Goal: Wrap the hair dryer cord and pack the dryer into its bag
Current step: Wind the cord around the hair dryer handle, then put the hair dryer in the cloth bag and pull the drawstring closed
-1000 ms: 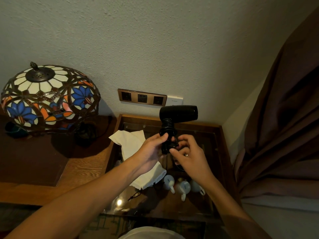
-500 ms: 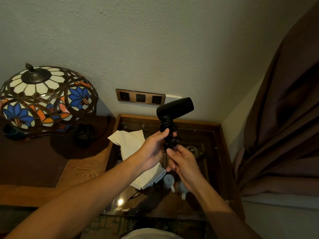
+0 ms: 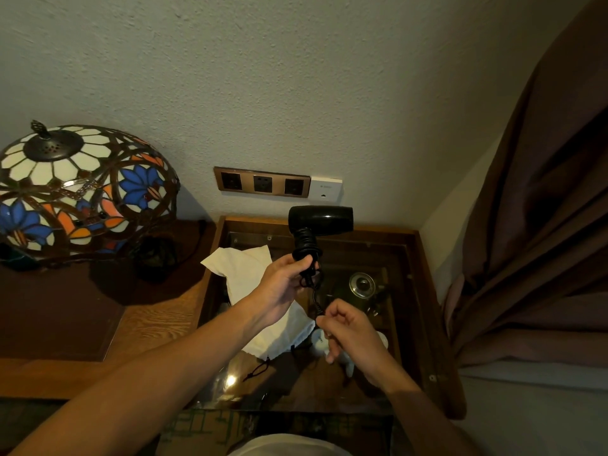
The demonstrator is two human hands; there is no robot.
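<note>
Left hand (image 3: 282,284) grasps cord-wrapped handle of hair dryer (image 3: 319,219); right hand (image 3: 352,334) pinches free cord (image 3: 316,299) end; white bag (image 3: 253,284) beneath

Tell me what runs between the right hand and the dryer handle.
In the head view, a short stretch of black cord spans from the right hand up to the hair dryer handle, held by the left hand.

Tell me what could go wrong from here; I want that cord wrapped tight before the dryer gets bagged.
The left hand pinches only the bottom of the dryer handle, so the coils there might slip loose. The right hand pulls the cord end over the glass tabletop; a dropped dryer could strike it.
</note>
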